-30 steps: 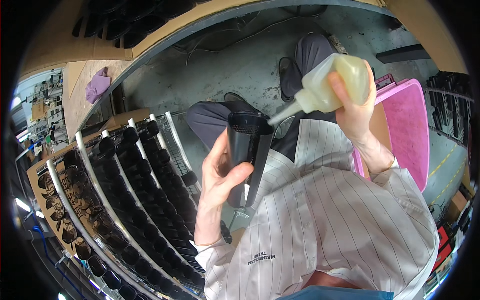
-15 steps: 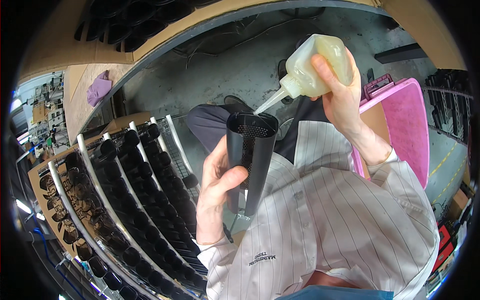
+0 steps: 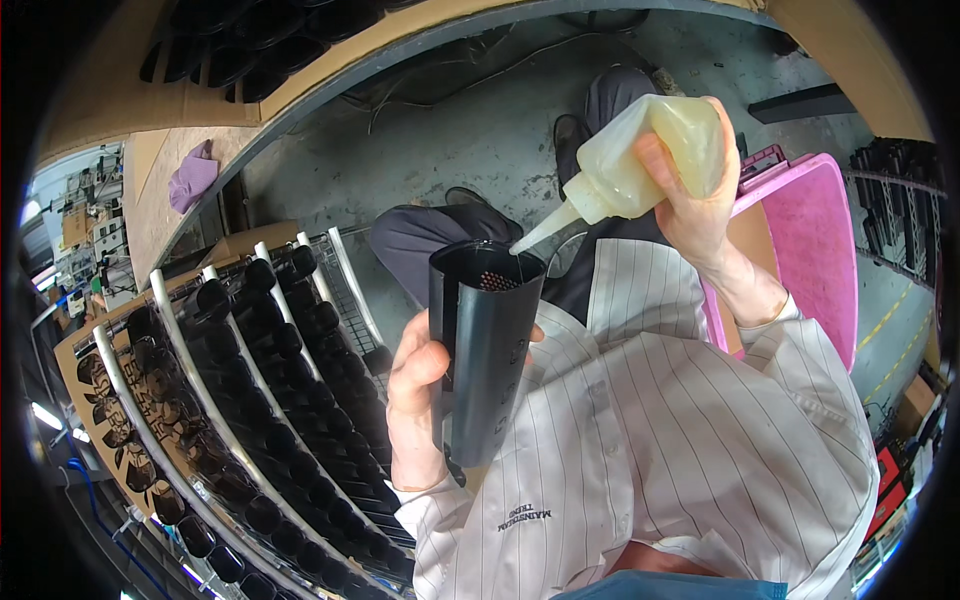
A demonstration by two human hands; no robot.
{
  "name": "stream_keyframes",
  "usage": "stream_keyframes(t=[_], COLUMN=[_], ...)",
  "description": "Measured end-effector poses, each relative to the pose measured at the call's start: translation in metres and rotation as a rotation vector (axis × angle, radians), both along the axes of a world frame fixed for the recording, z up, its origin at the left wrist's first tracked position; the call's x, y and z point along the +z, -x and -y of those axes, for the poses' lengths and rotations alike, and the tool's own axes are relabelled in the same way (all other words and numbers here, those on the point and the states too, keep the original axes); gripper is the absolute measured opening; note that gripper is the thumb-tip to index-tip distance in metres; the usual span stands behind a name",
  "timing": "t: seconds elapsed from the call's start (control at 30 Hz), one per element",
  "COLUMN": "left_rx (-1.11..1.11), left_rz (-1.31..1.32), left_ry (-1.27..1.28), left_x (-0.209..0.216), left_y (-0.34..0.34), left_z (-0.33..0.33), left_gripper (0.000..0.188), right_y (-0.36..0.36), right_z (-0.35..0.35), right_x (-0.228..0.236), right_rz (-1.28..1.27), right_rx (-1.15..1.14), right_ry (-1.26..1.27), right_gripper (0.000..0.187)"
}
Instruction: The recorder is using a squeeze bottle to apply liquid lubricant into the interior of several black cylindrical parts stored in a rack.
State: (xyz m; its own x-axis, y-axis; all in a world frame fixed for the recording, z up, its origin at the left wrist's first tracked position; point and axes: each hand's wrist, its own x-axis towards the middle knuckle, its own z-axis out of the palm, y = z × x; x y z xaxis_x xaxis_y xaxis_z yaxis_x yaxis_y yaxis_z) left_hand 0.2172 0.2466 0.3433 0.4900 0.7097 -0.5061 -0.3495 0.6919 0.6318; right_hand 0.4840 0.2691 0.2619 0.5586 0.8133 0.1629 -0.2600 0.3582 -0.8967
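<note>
My left hand (image 3: 412, 385) is wrapped round a black hollow tube-shaped housing (image 3: 480, 370), held nearly upright in front of my chest. A perforated mesh shows inside its upper opening. My right hand (image 3: 695, 195) squeezes a translucent plastic squeeze bottle (image 3: 640, 160) of yellowish liquid, tilted down to the left. The bottle's narrow nozzle tip meets, or nearly meets, the right part of the housing's upper rim. Whether liquid is coming out is too small to tell.
On the left a rack (image 3: 225, 390) with pale rails holds many black parts. A pink bin (image 3: 815, 250) stands at right. Ahead curves a table edge (image 3: 380, 75), with a purple cloth (image 3: 193, 178) at its left and black parts in a cardboard box (image 3: 250, 45) beyond.
The housing has been turned in my left hand, so its closed outer side now shows instead of the open slot. My right hand and the bottle have shifted slightly down and right.
</note>
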Motion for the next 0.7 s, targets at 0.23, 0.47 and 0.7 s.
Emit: stream_keyframes(t=[0.23, 0.47, 0.7], left_rx=[-0.059, -0.211, -0.136], left_rz=[-0.124, -0.756, -0.571], left_ry=[-0.177, -0.91, -0.767], left_x=[-0.007, -0.009, -0.008], left_y=[0.006, 0.015, 0.015], left_z=[-0.004, -0.02, -0.028], left_gripper=[0.075, 0.078, 0.077], right_y=[-0.016, -0.041, -0.043], right_z=[0.009, 0.015, 0.012], right_x=[0.004, 0.033, 0.016], right_rz=[0.157, -0.718, -0.862], right_rx=[0.084, 0.411, 0.692], right_ry=[-0.051, 0.432, 0.167], right_gripper=[0.047, 0.035, 0.039])
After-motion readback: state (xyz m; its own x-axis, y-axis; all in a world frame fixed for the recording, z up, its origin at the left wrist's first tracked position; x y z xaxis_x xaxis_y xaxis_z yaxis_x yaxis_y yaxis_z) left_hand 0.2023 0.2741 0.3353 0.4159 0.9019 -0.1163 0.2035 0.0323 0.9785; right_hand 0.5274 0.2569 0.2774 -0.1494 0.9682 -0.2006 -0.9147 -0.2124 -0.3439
